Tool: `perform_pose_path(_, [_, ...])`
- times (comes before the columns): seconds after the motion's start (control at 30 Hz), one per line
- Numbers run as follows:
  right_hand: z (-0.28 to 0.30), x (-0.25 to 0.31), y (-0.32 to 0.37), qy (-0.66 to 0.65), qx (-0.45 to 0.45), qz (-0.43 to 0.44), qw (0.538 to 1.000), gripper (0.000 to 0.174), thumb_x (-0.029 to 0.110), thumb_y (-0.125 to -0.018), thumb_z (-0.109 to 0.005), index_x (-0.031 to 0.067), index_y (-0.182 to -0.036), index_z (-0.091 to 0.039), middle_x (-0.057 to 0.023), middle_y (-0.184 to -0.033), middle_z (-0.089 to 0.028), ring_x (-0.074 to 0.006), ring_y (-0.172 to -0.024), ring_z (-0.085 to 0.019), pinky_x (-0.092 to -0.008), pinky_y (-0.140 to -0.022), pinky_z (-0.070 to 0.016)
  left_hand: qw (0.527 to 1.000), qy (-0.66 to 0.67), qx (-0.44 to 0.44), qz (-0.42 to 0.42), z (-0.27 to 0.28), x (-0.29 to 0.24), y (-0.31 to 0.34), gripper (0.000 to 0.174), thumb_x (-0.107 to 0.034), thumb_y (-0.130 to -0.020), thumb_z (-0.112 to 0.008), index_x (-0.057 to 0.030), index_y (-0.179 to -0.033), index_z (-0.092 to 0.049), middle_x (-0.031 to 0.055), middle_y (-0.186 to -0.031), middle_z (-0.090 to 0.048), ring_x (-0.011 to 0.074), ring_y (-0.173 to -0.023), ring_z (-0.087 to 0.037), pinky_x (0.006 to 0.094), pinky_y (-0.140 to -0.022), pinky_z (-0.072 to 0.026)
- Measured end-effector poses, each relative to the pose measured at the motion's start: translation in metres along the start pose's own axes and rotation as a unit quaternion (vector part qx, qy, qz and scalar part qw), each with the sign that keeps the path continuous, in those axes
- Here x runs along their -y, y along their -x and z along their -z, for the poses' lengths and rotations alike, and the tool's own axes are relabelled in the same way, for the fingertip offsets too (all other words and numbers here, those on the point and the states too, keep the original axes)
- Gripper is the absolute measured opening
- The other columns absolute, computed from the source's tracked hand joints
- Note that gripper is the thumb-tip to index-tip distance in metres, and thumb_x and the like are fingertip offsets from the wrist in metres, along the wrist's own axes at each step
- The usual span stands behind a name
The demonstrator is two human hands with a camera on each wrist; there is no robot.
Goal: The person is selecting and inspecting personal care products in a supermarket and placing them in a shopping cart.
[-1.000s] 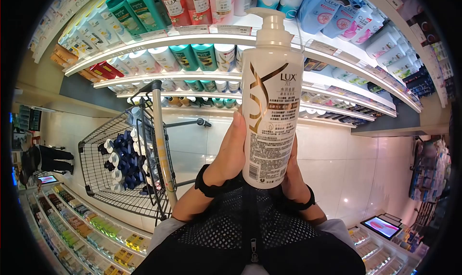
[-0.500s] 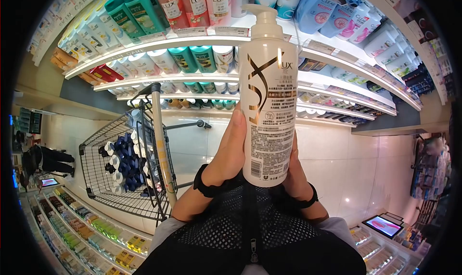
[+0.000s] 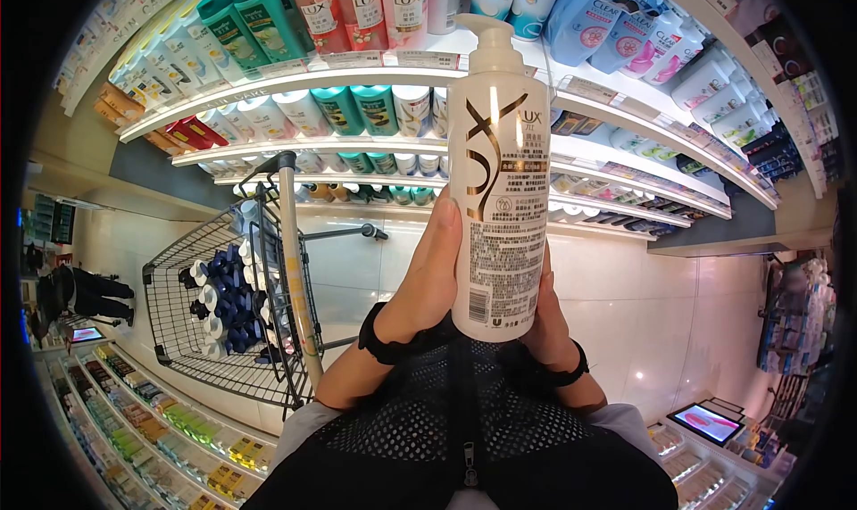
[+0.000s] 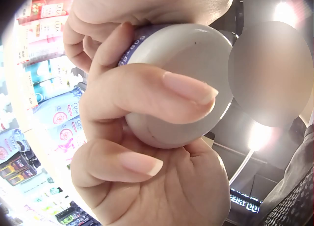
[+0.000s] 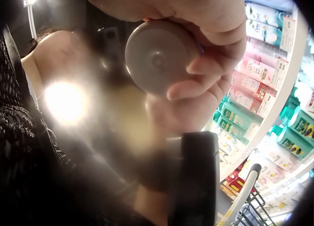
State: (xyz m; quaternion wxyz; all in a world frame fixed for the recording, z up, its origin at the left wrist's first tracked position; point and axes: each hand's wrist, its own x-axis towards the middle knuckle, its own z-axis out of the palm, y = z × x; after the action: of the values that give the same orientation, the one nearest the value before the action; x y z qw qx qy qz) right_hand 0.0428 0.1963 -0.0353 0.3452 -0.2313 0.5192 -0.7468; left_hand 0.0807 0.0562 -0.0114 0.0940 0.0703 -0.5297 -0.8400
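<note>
A white Lux pump bottle (image 3: 500, 242) with a gold logo and small printed text stands nearly upright in front of my chest, its pump head at the top. My left hand (image 3: 431, 273) grips its left side, the thumb lying along it. From the right, my right hand (image 3: 546, 327) holds the lower part, with most of its fingers behind the bottle. In the left wrist view, curled fingers (image 4: 147, 96) wrap the pale rounded bottle base (image 4: 211, 54). Fingertips also rest against the round base (image 5: 157, 57) in the right wrist view.
Shelves of Lux bottles (image 3: 366, 15), green bottles (image 3: 263, 28) and Clear bottles (image 3: 589, 24) curve ahead. A wire shopping cart (image 3: 161, 296) with blue and white items stands at the left. Beyond it is a person (image 3: 89, 294). Low display shelves and a small screen (image 3: 707, 421) lie behind.
The bottle has turned slightly about its length, its small Lux print moving toward the right edge. It also leans less to the right. Both hands keep their hold.
</note>
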Motion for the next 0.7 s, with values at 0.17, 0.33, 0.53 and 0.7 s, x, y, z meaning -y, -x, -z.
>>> perform_pose_path(0.17, [0.0003, -0.0006, -0.0007, 0.012, -0.006, 0.006, 1.000, 0.059, 0.043, -0.090, -0.019, 0.0104, -0.135, 0.001, -0.0094, -0.134, -0.023, -0.0210, -0.121, -0.030, -0.0356, -0.098, -0.0279, 1.000, 0.000, 0.006, -0.001, 0.0016, 0.0027, -0.0005, 0.053, -0.037, -0.093, -0.014, 0.0003, -0.131, -0.016, 0.0139, -0.126, -0.033, 0.0180, -0.114, -0.035, 0.0301, -0.096, -0.0278])
perform_pose_path(0.33, [0.0008, -0.0024, 0.0002, -0.026, -0.001, 0.000, 1.000, 0.058, 0.042, -0.090, -0.020, 0.0100, -0.135, 0.000, -0.0095, -0.134, -0.024, -0.0214, -0.121, -0.031, -0.0360, -0.098, -0.0292, 1.000, -0.010, 0.000, -0.013, -0.0002, 0.0009, 0.0010, 0.053, -0.036, -0.093, -0.015, 0.0004, -0.131, -0.015, 0.0139, -0.124, -0.035, 0.0177, -0.113, -0.037, 0.0298, -0.095, -0.0293])
perform_pose_path(0.53, [0.0026, -0.0057, -0.0012, -0.006, -0.013, 0.007, 1.000, 0.058, 0.040, -0.090, -0.022, 0.0097, -0.135, -0.001, -0.0094, -0.133, -0.025, -0.0209, -0.120, -0.033, -0.0353, -0.097, -0.0305, 0.999, -0.013, 0.009, -0.033, 0.0015, 0.0024, -0.0004, 0.050, -0.035, -0.093, -0.016, -0.0001, -0.129, -0.019, 0.0123, -0.118, -0.041, 0.0149, -0.105, -0.043, 0.0277, -0.090, -0.0347])
perform_pose_path(0.7, [-0.0008, -0.0040, -0.0037, -0.060, -0.008, 0.002, 0.998, 0.056, 0.038, -0.091, -0.022, 0.0087, -0.135, -0.003, -0.0093, -0.133, -0.027, -0.0207, -0.119, -0.034, -0.0352, -0.097, -0.0303, 0.999, -0.008, 0.001, -0.031, 0.0008, -0.0028, -0.0006, 0.045, -0.033, -0.093, -0.016, -0.0005, -0.123, -0.027, 0.0108, -0.110, -0.045, 0.0133, -0.098, -0.046, 0.0274, -0.086, -0.0373])
